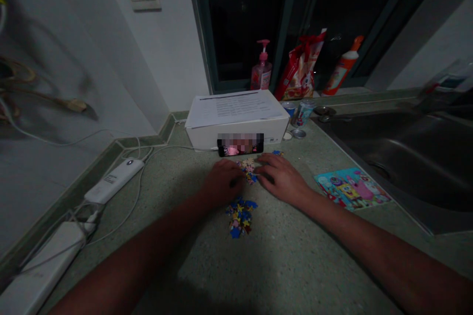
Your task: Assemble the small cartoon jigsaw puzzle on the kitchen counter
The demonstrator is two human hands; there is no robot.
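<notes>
Small jigsaw puzzle pieces (248, 164) lie in a loose heap on the countertop between my two hands. My left hand (224, 179) rests at the heap's left side, its fingers loosely bent and a gap showing beside the thumb. On the right side is my right hand (280, 177), fingers spread and tips at the pieces; I see nothing held in it. Nearer to me sits a second heap of blue, yellow and pink puzzle pieces (241, 216). A few blue pieces (277, 153) show just beyond my right hand. A colourful cartoon picture sheet (353, 189) lies right of my right forearm.
A phone (241, 145) leans against a white box (236, 130) with papers on top. Cans (303, 112) stand beside it. The sink (406, 157) is at right. Cables, a white power bank (114, 181) and a power strip (48, 268) lie at left. Bottles line the windowsill.
</notes>
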